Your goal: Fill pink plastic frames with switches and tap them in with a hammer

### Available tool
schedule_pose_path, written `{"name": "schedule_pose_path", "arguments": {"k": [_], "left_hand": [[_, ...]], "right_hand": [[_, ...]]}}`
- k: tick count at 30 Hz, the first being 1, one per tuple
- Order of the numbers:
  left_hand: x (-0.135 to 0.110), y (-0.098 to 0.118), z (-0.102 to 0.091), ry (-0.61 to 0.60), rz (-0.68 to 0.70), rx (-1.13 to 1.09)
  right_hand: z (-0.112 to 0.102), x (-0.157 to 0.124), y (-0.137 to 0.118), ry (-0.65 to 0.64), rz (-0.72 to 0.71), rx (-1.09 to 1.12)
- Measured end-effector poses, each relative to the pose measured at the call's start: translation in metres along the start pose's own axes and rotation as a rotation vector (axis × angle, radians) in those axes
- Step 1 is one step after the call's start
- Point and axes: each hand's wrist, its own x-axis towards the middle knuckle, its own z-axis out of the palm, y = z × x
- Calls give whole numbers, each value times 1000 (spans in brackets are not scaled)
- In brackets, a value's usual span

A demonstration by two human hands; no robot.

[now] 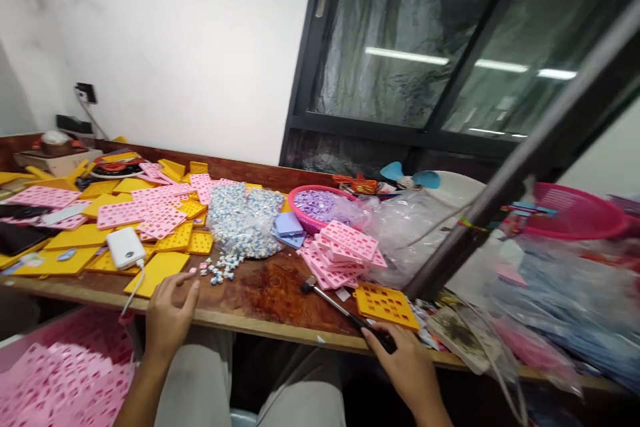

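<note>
Indoors, at cluttered table [280,290], left hand [169,312] curled, hold unclear; right hand [404,357] grips hammer [334,302].

Left of the hammer [340,309], bare worktop [270,290] leaves passage. Behind its head, stacked pink perforated sheets [345,247] block the way; right of it stand a yellow perforated panel [385,305] and, farther, a slanting post [450,255].
</note>
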Motion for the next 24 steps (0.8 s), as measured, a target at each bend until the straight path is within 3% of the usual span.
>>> {"name": "schedule_pose_path", "arguments": {"k": [5, 7, 9, 12, 14, 17, 20, 24], "left_hand": [[-14, -82, -55, 345, -231, 243], [-17, -122, -76, 457, -390, 388], [-24, -161, -95, 427, -640, 547], [-42, -207, -107, 150, -915, 685], [-55, -225, -104, -7, -939, 670], [-70, -236, -92, -121, -922, 648], [-72, -240, -87, -132, -927, 666], [-67, -244, -97, -29, -957, 686]], "right_hand": [[12, 17, -45, 83, -129, 149], [22, 21, -70, 69, -175, 240], [35, 23, -92, 16, -219, 322], [58, 23, -119, -89, -289, 430], [73, 22, -134, -151, -325, 476], [89, 20, -149, -224, -362, 492], [94, 19, -151, -252, -358, 481], [90, 18, -146, -255, -302, 474]]}}
